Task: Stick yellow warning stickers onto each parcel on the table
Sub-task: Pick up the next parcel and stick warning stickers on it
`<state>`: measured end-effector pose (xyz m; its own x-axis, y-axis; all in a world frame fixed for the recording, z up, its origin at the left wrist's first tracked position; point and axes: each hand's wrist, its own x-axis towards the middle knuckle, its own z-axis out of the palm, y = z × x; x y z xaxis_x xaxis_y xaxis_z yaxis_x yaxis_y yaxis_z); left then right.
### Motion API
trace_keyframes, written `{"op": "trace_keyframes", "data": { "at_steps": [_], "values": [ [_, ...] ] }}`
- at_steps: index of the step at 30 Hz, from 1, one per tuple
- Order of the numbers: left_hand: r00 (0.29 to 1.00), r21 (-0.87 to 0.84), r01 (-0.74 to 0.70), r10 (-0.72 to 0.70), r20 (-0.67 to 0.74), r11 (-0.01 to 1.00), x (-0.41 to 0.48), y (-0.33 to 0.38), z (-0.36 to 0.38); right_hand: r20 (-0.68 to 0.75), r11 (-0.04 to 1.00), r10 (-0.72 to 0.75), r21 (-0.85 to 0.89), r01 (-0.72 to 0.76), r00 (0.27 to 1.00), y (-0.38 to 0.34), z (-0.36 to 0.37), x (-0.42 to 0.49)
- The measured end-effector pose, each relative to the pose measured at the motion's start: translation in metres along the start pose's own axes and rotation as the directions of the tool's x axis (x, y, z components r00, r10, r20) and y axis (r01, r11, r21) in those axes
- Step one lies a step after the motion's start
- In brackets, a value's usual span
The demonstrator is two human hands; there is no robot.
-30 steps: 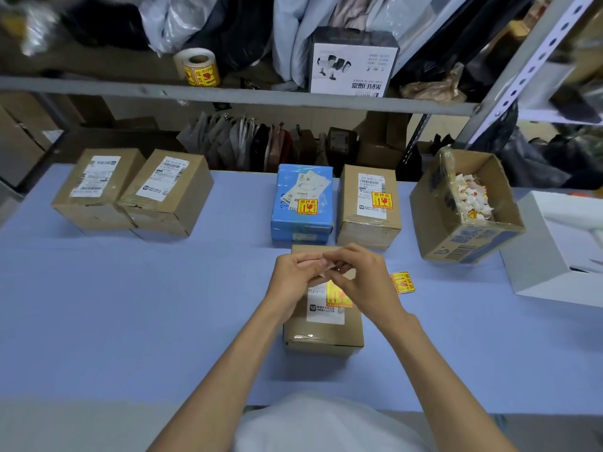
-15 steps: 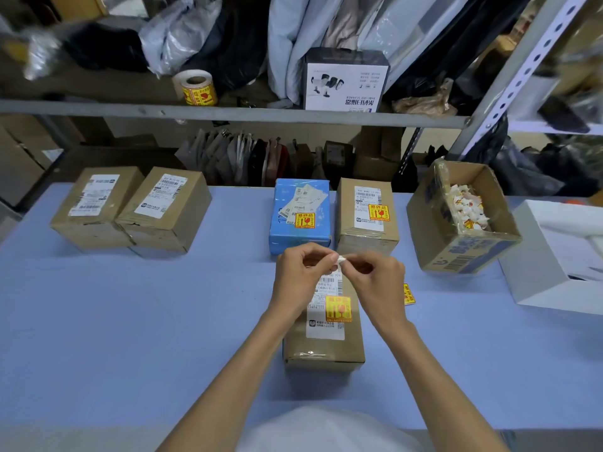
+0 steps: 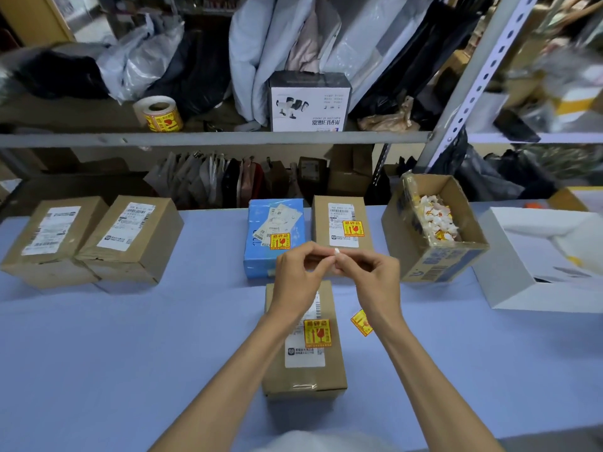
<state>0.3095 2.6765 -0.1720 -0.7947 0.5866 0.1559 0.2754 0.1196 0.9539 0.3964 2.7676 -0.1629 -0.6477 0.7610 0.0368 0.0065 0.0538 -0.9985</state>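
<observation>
Blue desk under cluttered shelves. Left hand and right hand are meeting above the parcel, both grips pinching a small white scrap, possibly backing. One sticker is sitting on that parcel, a loose sticker beside it.

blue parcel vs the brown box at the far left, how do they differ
The blue parcel is blue; the far-left box is brown cardboard. The blue parcel bears a yellow sticker; the far-left box shows only a white label, no sticker. The blue parcel lies mid-table, the far-left box at the left end. Both lie on the table with white labels on top.
</observation>
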Motion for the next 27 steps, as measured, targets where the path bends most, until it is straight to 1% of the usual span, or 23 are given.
{"op": "trace_keyframes", "data": {
  "at_steps": [4, 7, 10, 12, 14, 16, 19, 21, 24, 27],
  "values": [
    [0.997, -0.017, 0.002, -0.001, 0.075, 1.000, 0.012, 0.008, 0.007, -0.006, 0.996, -0.056, -0.063, 0.056, 0.998, -0.003, -0.017, 0.009],
    [0.990, -0.053, 0.035, -0.027, 0.139, 0.998, 0.018, 0.015, 0.018, -0.031, 0.986, -0.095, -0.142, 0.089, 0.995, 0.000, -0.030, 0.013],
    [0.978, -0.102, 0.087, -0.065, 0.199, 0.991, 0.023, 0.015, 0.039, -0.079, 0.951, -0.148, -0.287, 0.120, 0.986, 0.004, -0.043, 0.021],
    [0.969, -0.072, 0.074, -0.055, 0.242, 0.995, 0.032, 0.016, 0.059, -0.113, 0.911, -0.177, -0.394, 0.119, 0.978, 0.007, -0.057, 0.031],
    [0.959, 0.012, 0.017, -0.019, 0.284, 1.000, 0.047, 0.020, 0.081, -0.115, 0.847, -0.208, -0.517, 0.121, 0.971, 0.006, -0.077, 0.045],
    [0.935, 0.135, -0.096, 0.043, 0.352, 0.986, 0.066, 0.029, 0.102, -0.101, 0.777, -0.224, -0.619, 0.115, 0.969, 0.001, -0.099, 0.063],
    [0.877, 0.308, -0.295, 0.128, 0.463, 0.904, 0.097, 0.044, 0.130, -0.121, 0.684, -0.194, -0.728, 0.046, 0.974, -0.011, -0.137, 0.092],
    [0.838, 0.407, -0.396, 0.143, 0.527, 0.823, 0.119, 0.053, 0.146, -0.163, 0.668, -0.167, -0.744, -0.010, 0.972, -0.018, -0.161, 0.109],
    [0.791, 0.533, -0.492, 0.099, 0.603, 0.688, 0.144, 0.067, 0.169, -0.205, 0.669, -0.137, -0.741, -0.062, 0.969, -0.026, -0.188, 0.133],
    [0.743, 0.568, -0.565, 0.069, 0.666, 0.599, 0.157, 0.074, 0.188, -0.219, 0.670, -0.132, -0.738, -0.076, 0.967, -0.026, -0.204, 0.153]
  ]
}}
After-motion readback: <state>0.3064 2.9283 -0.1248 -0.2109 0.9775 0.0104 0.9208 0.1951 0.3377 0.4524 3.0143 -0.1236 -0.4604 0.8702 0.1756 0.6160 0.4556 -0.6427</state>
